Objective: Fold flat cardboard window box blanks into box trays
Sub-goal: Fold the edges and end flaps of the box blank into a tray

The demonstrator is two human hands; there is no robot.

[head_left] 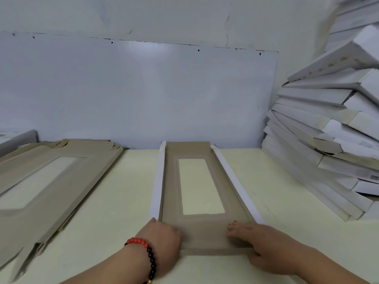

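Blank in work (172, 193): brown cardboard with a rectangular window cut-out, lying on the pale table (123, 191) straight ahead, in the middle of the view.
Long axis: running away from the person, near end at the hands, far end up against the white wall board (143, 89).
Window (202, 186): same direction as the blank, long side pointing front to back, table surface showing through it.
Side flaps: two long white strips, one along each long edge (156, 185) (235, 183), raised off the table and leaning outward; exact angle hard to judge.
Near end panel (209, 236): flat or nearly flat between the two hands; blurred, so fold state unclear.
Left hand (162, 236): at the near left corner of the blank, fingers curled round the edge of the end panel, gripping it; thumb tip just beside the left white flap.
Left wrist: bracelet (147, 255) of red and dark beads.
Right hand (260, 242): at the near right corner, fingers stretched out flat on top of the end panel, pressing down, nothing grasped.
Spare blanks (51, 181): stack of the same brown windowed pieces on the table to the left, well apart from the one in work, long axis slanting away to the right.
Folded trays (328, 140): leaning pile of white boxes on the right, against the wall.
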